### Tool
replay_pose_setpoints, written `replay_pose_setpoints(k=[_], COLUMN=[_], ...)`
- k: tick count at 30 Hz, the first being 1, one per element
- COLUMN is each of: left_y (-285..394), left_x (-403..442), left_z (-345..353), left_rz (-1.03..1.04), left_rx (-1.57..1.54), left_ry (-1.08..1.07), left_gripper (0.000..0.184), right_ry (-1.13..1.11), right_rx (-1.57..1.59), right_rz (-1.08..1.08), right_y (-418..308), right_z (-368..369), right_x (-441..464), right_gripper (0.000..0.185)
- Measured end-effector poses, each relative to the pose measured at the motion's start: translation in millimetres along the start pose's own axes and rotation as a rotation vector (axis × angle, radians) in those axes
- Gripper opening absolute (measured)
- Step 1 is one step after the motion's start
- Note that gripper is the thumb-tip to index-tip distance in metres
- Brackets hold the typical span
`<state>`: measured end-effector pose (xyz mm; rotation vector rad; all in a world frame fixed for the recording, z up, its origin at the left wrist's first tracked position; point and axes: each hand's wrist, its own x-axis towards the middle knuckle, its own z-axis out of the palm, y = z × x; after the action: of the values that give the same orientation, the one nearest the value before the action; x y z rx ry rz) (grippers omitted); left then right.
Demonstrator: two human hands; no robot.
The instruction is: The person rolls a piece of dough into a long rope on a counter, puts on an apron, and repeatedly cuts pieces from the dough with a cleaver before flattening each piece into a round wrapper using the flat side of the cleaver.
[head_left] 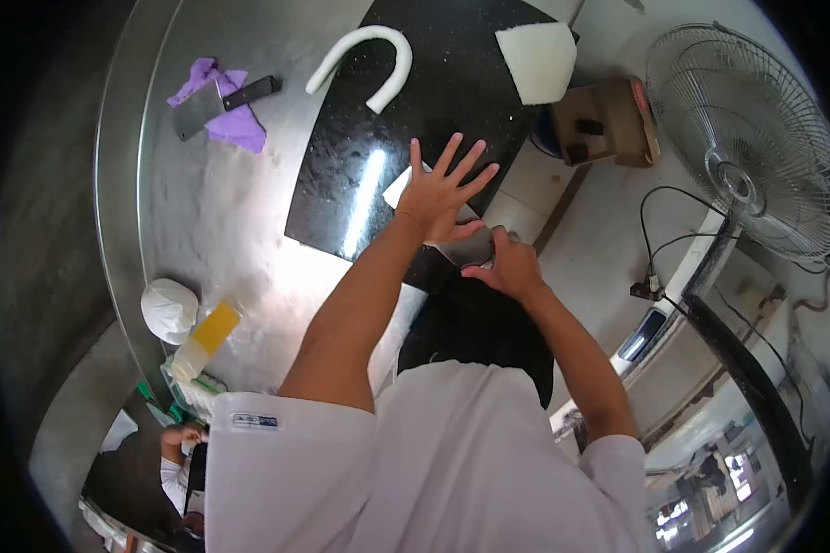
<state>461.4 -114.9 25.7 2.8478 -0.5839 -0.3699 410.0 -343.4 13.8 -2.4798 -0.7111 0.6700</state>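
My left hand (438, 189) is spread flat with its fingers apart over a white piece (397, 187) on the black board (341, 194). Close to its thumb, my right hand (510, 263) has its fingers wrapped round a grey metal blade or scraper (473, 249), whose far end is hidden under my left hand. Further up the board lies a curved white roll (392, 41), bent like a hook. At the board's upper right corner sits a flat white slab (539, 63).
A cleaver (198, 112) lies on a purple cloth (240, 129) at the upper left. A yellow bottle (214, 329) and white bundle (169, 311) are lower left, near another person's arm (177, 442). A brown box (604, 124) and a fan (738, 175) stand right.
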Motion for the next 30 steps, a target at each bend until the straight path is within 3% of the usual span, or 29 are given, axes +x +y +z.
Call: replay_pose_setpoints(k=[1, 4, 7, 9, 10, 15, 20, 21, 23, 25, 28, 30], left_y=[-11, -29, -35, -21, -9, -14, -33, -33, -28, -10, 14, 16], left_x=[12, 27, 25, -5, -12, 15, 41, 40, 21, -5, 8, 19], left_z=[-5, -14, -8, 5, -4, -7, -17, -20, -12, 6, -2, 0], left_rz=[0.006, -0.007, -0.001, 0.047, 0.039, 0.078, 0.008, 0.017, 0.125, 0.162, 0.189, 0.152], left_rx=[0.017, 0.027, 0.019, -0.015, -0.025, -0.033, 0.102, 0.087, 0.067, -0.020, -0.004, 0.040], left_ry=[0.012, 0.154, 0.173, 0.077, -0.059, 0.060, 0.134, 0.139, 0.086, -0.031, -0.155, 0.021], left_gripper=[0.097, 0.098, 0.100, 0.101, 0.103, 0.106, 0.104, 0.113, 0.114, 0.114, 0.112, 0.109], right_ry=[-0.085, 0.043, 0.056, 0.042, -0.048, -0.033, 0.036, 0.035, 0.062, -0.080, 0.064, -0.039], right_rx=[0.061, 0.062, 0.085, 0.163, 0.144, 0.072, 0.087, 0.086, 0.155, 0.216, 0.146, 0.101], right_rz=[0.079, -0.016, -0.027, -0.102, 0.023, 0.130, 0.002, 0.001, 0.001, 0.185, 0.140, 0.201], right_y=[8, 8, -5, -7, -9, -2, 5, 1, -9, -24, -13, 4], right_z=[-3, -15, -24, -5, 6, -8, -31, -23, -1, 15, 14, -2], right_x=[16, 48, 53, 23, 11, 26, 61, 51, 29, -6, -22, -16], right_gripper=[0.083, 0.084, 0.085, 0.085, 0.088, 0.089, 0.083, 0.083, 0.087, 0.091, 0.090, 0.087])
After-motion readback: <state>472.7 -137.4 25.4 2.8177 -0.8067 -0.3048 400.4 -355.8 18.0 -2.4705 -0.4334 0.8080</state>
